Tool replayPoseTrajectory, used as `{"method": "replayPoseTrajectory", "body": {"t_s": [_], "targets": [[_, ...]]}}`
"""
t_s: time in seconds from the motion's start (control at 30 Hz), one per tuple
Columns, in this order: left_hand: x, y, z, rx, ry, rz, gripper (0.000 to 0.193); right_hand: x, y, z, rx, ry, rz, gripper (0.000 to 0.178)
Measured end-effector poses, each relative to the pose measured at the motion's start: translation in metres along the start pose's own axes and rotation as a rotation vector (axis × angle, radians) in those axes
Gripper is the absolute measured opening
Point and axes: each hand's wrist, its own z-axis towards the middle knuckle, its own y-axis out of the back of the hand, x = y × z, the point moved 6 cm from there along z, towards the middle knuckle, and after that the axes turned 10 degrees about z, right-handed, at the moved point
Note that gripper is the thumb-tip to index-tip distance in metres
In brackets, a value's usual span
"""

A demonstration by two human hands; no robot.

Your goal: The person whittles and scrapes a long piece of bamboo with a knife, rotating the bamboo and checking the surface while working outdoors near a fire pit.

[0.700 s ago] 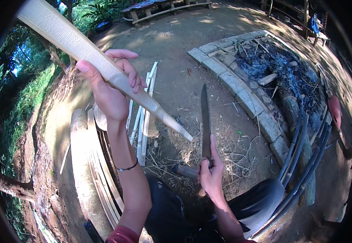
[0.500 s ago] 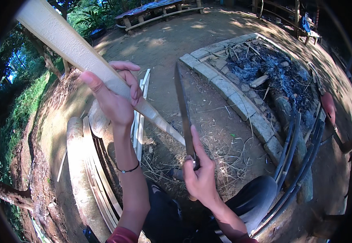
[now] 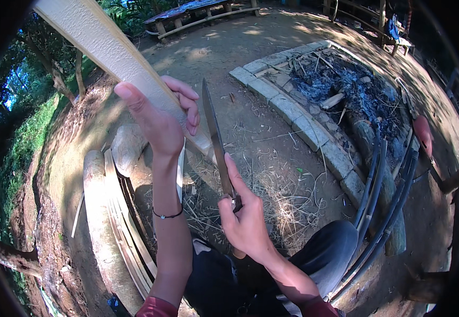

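A broad, pale strip of split bamboo (image 3: pixel 110 53) slants from the upper left down toward the middle. Wrapped around its lower part is my left hand (image 3: pixel 158 124), thumb on the near side and fingers over the far edge. My right hand (image 3: pixel 245 224) grips a long knife (image 3: pixel 216 137) by its handle, index finger stretched along the blade's base. The blade points up and away, crossing in front of the strip's narrow lower end. Whether the edge touches the bamboo I cannot tell.
Thin shavings (image 3: pixel 287 206) litter the ground before my knees. Logs (image 3: pixel 100 211) and cut strips (image 3: pixel 126 222) lie at left. On the right are a stone-edged fire pit (image 3: pixel 293 113) with ash, dark poles (image 3: pixel 382 211) and another person's foot (image 3: pixel 423 136). A low bench (image 3: pixel 203 8) stands far back.
The knife and my right hand have moved left, closer to my left hand. The bamboo strip has shifted right, and its tip now passes behind the blade.
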Motion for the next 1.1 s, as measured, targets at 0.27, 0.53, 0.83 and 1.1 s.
{"method": "replayPoseTrajectory", "body": {"t_s": [0.27,0.53,0.83,1.1], "targets": [[-0.004,-0.019,0.006,0.055,-0.045,-0.014,0.103,-0.048,0.027,-0.010,-0.073,-0.226,0.117,0.068],[-0.004,-0.025,0.005,0.036,-0.021,0.000,0.102,-0.114,0.043,-0.017,-0.104,-0.142,-0.124,0.067],[0.002,-0.027,0.005,-0.023,0.046,0.013,0.098,-0.027,0.019,-0.007,-0.067,-0.035,0.114,0.069],[-0.003,-0.026,0.012,-0.093,0.025,0.091,0.094,-0.070,0.031,0.000,-0.158,-0.056,0.079,0.067]]}}
